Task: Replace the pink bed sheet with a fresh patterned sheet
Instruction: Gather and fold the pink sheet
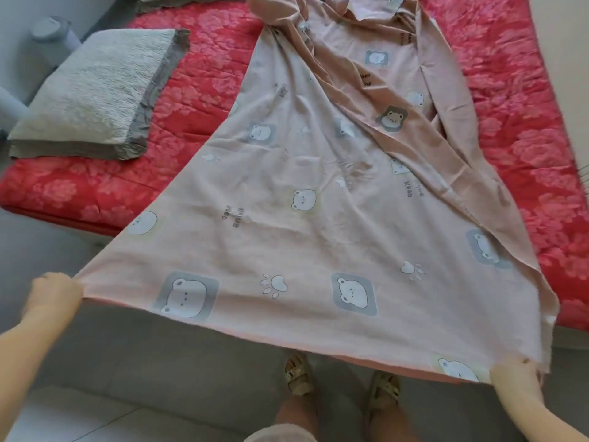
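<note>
Now in hand: spreading the pale pink-beige cotton sheet printed with white bears and paw marks (318,218) over the bed, as I judge from the pose
Sheet position: its near edge is lifted and stretched between the two hands, above the grey tiled floor (95,378); the middle lies on the bed; the far part is bunched and folded over itself toward the far end of the bed
Left hand (54,293): fingers curled like a fist around the near left corner of the sheet
Right hand (513,374): fingers closed on the near right corner, where the fabric gathers; single fingers are too blurred to tell apart
Bed surface: red quilted cover with pink flowers (526,122), bare on both sides of the sheet; whether it is the mattress or a sheet I cannot tell
Pillow: grey textured square pillow (95,90) on the left part of the bed, near the sheet's left edge but apart from it
Risk, crooked lay: the far part is twisted, so pulling only from the near edge would probably keep the folds and leave the sheet slanted
Risk, dirty edge: if the hands give slack, the near edge may drop to the floor by the beige sandals (382,390) and be stepped on
Risk, pillow: a strong shake could sweep the cloth over the pillow and push it off the bed side
</note>
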### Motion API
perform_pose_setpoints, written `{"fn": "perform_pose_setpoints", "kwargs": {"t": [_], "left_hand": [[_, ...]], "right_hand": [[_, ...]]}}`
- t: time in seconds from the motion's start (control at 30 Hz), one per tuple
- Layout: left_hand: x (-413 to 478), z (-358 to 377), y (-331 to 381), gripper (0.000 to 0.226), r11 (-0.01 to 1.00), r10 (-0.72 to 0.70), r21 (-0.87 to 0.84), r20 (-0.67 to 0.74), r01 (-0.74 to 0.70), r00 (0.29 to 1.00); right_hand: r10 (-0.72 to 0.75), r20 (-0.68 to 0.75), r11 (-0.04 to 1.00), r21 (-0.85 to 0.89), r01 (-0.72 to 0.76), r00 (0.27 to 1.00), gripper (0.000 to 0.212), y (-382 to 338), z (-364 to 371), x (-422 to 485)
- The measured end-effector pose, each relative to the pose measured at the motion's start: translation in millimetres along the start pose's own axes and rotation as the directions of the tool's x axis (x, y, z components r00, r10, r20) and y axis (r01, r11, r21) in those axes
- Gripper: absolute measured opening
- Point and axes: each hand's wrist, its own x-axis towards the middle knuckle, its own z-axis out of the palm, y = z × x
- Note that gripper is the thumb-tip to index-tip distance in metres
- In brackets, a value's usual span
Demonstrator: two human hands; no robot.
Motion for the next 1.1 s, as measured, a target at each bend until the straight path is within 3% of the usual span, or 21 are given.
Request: {"fn": "perform_pose_setpoints", "kwargs": {"t": [0.03, 0.07, 0.17, 0.27, 0.4, 0.53, 0.63, 0.77, 0.9, 1.0, 1.1], "left_hand": [[-14, -11, 14, 0.021, 0.998, 0.069, 0.015, -0.029, -0.069, 0.997], [-24, -26, 27, 0.024, 0.999, 0.036, -0.001, 0.021, -0.036, 0.999], [-32, -41, 50, 0.034, 0.928, 0.184, 0.307, 0.11, -0.209, 0.977], [-25, -64, 75, 0.036, 0.912, 0.177, 0.343, 0.166, -0.225, 0.97], [1, -102, 104, 0.036, 0.897, 0.234, 0.357, 0.118, -0.262, 0.965], [33, -162, 145, 0.031, 0.917, 0.276, 0.294, 0.021, -0.27, 0.961], [55, -216, 190, 0.03, 0.919, 0.336, 0.235, -0.045, -0.316, 0.941], [76, -301, 266, 0.032, 0.902, 0.427, 0.139, -0.145, -0.409, 0.892], [90, -371, 337, 0.038, 0.874, 0.452, -0.069, -0.25, -0.482, 0.856], [102, -416, 374, 0.04, 0.852, 0.434, -0.206, -0.237, -0.482, 0.869], [117, -449, 400, 0.041, 0.812, 0.386, -0.378, -0.222, -0.444, 0.895]], "right_hand": [[-0.032, 0.319, 0.998, 0.054, 0.015, 0.947, 0.011, -4, -2, -6], [-0.06, 0.453, 0.997, 0.078, 0.027, 0.89, 0.024, -12, -5, -4], [-0.191, 0.605, 0.974, 0.022, 0.224, 0.773, 0.032, -18, -23, 10], [-0.239, 0.609, 0.969, 0.093, 0.23, 0.756, 0.032, -32, -54, 29], [-0.303, 0.484, 0.953, 0.159, 0.257, 0.821, 0.034, -40, -99, 71], [-0.251, 0.427, 0.936, 0.337, 0.105, 0.869, 0.034, -31, -138, 113], [-0.186, 0.385, 0.888, 0.459, -0.013, 0.904, 0.021, -7, -156, 143], [-0.031, 0.343, 0.764, 0.614, -0.199, 0.939, 0.032, 41, -160, 183], [0.097, 0.307, 0.627, 0.72, -0.298, 0.947, 0.014, 91, -144, 237], [0.112, 0.353, 0.477, 0.801, -0.362, 0.929, 0.032, 115, -129, 281], [0.095, 0.359, 0.422, 0.83, -0.364, 0.928, 0.033, 134, -129, 315]]}}
